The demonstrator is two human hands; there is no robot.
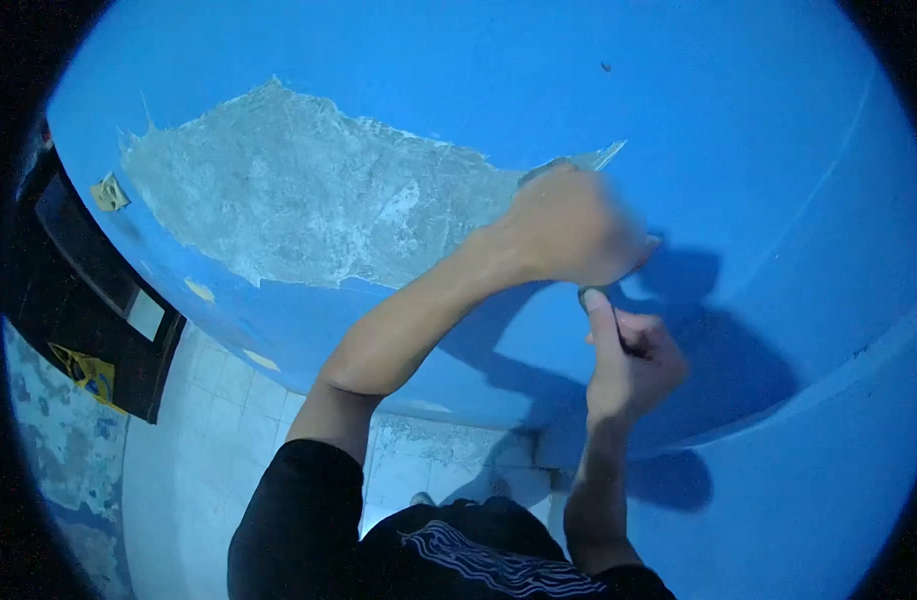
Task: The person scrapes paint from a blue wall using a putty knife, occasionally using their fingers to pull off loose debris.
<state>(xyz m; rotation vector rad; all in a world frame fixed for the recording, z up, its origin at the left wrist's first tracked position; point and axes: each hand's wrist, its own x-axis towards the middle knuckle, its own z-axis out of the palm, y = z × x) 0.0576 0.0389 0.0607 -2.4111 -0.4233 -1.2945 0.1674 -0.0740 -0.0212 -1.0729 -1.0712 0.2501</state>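
My left hand [579, 225] is against the blue wall [769, 130], at the right end of a bare grey patch [279, 190] with ragged edges. Its fingers are closed and partly blurred; a small pale and reddish bit shows at its right side, but the held thing is mostly hidden. Just below it, my right hand [634, 365] is closed around a thin dark object, whose rounded end [587, 294] shows by the thumb, close under my left hand.
A dark wooden frame [89, 285] with a yellow item [97, 378] stands at the left. Pale floor tiles [214, 400] lie below the wall. Small pale spots [200, 291] mark the wall's lower left. A curved ridge runs along its right side.
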